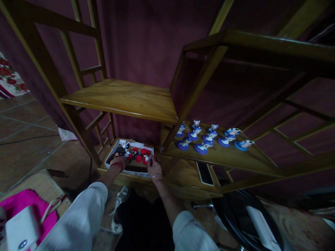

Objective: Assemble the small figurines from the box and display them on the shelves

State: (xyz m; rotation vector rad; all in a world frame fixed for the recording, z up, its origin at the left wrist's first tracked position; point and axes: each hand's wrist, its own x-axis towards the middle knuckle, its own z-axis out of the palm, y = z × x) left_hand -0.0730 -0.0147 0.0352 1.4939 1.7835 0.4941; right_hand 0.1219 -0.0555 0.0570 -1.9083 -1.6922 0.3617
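A shallow white cardboard box [134,173] sits on the low wooden shelf, holding several small figurines [126,150] and round red bases [138,158]. At the box's left end, my left hand [119,161], with a red bead bracelet at the wrist, reaches over the rim. Its fingers look curled beside dark figurines, and whatever they grip is hidden. My right hand [154,168], wearing a silvery bangle, is at the right end. Thumb and fingers there close on a small white-and-blue figurine [147,158] on a red base.
Purple-and-white figurines [205,146] stand in rows on the shelf to the right. A white-rimmed dark tray or phone-like object [205,173] lies below them. An upper wooden shelf [123,99] overhangs the box. Black wheel-like rim [235,223] at lower right; woven stool [39,184] at left.
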